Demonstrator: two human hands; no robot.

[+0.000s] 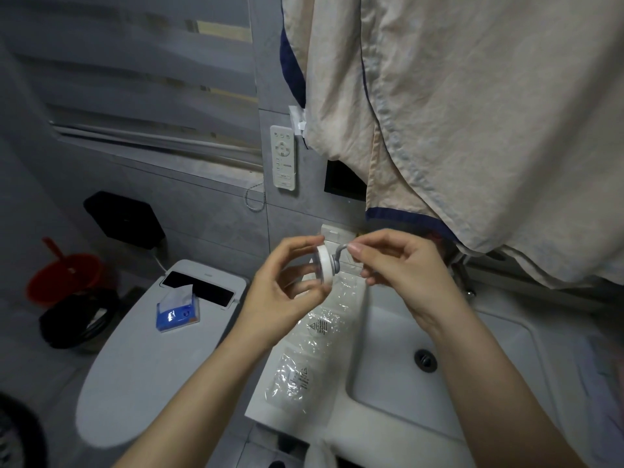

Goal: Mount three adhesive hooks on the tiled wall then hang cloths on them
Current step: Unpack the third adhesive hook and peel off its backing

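I hold one adhesive hook (pixel 327 265) in front of the grey tiled wall (pixel 216 211), above the sink's left rim. It has a round white disc base and a grey metal hook. My left hand (pixel 287 292) pinches the disc by its edge. My right hand (pixel 401 265) pinches the grey metal hook between thumb and forefinger. A beige cloth with a dark blue border (pixel 472 130) hangs from above at the upper right, covering much of the wall there.
Clear plastic packaging (pixel 310 352) lies on the left rim of the white sink (pixel 388 430). A closed toilet (pixel 135 359) with a blue tissue pack (pixel 177 314) stands left. A white remote (pixel 283 157) is on the wall. A red bucket (pixel 64 275) sits far left.
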